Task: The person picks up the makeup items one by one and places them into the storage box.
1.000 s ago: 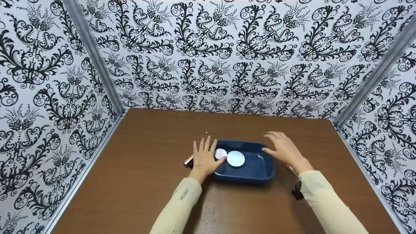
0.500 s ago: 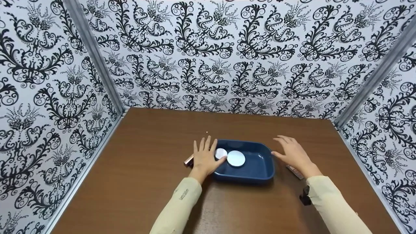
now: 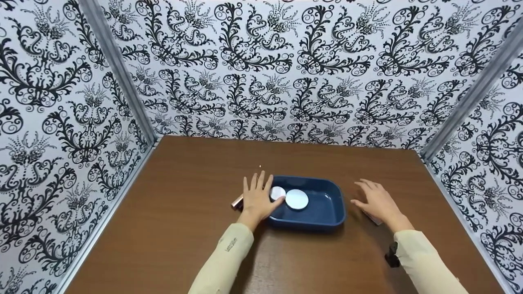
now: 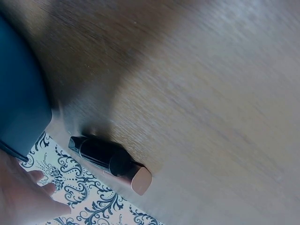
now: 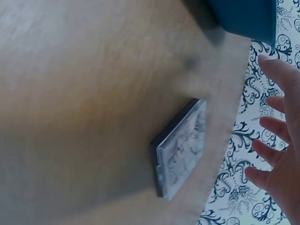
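Observation:
Fingers spread, my left hand (image 3: pixel 258 202) lies over the left end of a blue rectangular dish (image 3: pixel 337 204), its thumb overlapping a small white round disc (image 3: pixel 278 192) inside. A larger white disc (image 3: pixel 297 199) sits beside that one in the dish. To the right, my right hand (image 3: pixel 378 205) holds nothing; its fingers are relaxed and apart, over a flat case with a clear lid (image 5: pixel 182 150). That case is mostly hidden by the hand in the head view. Left of the dish lies a black tube with a rose-gold end (image 4: pixel 105 157), lipstick-like, partly behind the left hand.
The brown wooden table (image 3: pixel 196 171) is enclosed by patterned black-and-white walls (image 3: pixel 261 81) at the back and both sides. Grey metal posts (image 3: pixel 118 61) stand at the corners. A small black device (image 3: pixel 392 255) is at the right sleeve's cuff.
My right hand has moved right and slightly toward me, away from the dish's right end to over the flat case. The left hand, dish and discs have stayed in place.

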A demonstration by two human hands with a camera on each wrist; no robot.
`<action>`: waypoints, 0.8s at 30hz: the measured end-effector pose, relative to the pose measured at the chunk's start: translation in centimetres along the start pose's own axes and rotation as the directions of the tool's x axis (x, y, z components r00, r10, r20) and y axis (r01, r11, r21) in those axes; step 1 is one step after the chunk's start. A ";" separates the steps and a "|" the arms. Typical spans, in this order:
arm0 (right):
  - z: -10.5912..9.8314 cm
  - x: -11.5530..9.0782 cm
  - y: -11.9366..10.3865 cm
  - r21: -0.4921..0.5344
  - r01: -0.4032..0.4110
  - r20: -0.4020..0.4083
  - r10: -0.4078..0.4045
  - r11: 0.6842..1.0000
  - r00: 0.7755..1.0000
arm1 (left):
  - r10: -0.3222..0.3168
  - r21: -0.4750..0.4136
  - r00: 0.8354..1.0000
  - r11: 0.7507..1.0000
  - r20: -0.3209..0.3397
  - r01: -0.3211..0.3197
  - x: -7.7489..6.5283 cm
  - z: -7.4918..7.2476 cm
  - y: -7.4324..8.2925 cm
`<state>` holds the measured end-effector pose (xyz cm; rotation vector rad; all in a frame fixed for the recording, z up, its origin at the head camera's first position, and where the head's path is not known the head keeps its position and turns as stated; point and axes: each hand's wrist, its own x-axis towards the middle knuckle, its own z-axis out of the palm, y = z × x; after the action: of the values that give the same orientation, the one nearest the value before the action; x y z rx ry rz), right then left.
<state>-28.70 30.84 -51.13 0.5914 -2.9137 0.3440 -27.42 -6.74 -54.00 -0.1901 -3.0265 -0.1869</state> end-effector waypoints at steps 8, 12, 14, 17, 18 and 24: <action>0.5 -1.3 0.9 0.022 -0.032 0.012 0.032 0.999 0.999 | -0.001 -0.010 1.000 1.000 -0.012 0.001 -0.2 -0.3 0.0; 0.6 -1.8 1.3 0.038 -0.048 0.016 0.047 0.998 0.999 | 0.001 -0.001 1.000 1.000 -0.016 -0.001 -0.1 -0.2 0.0; 0.7 -2.1 1.5 0.044 -0.058 0.019 0.057 0.997 0.998 | 0.002 -0.001 1.000 1.000 -0.016 -0.002 -0.1 -0.2 0.0; 0.9 -2.4 1.9 0.047 -0.075 0.029 0.074 0.996 0.997 | 0.002 -0.005 1.000 1.000 -0.014 -0.002 -0.1 -0.1 0.0; 1.0 -2.6 2.1 0.045 -0.080 0.031 0.079 0.996 0.996 | 0.001 0.000 1.000 1.000 -0.011 -0.001 0.0 0.0 0.0; 1.5 -3.2 2.9 0.037 -0.093 0.022 0.092 0.995 0.996 | 0.002 0.018 1.000 1.000 -0.011 -0.002 0.1 0.2 0.0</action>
<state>-27.08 34.24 -53.76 0.4690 -2.9670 0.4082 -27.57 -6.74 -54.24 -0.1897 -3.0156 -0.1603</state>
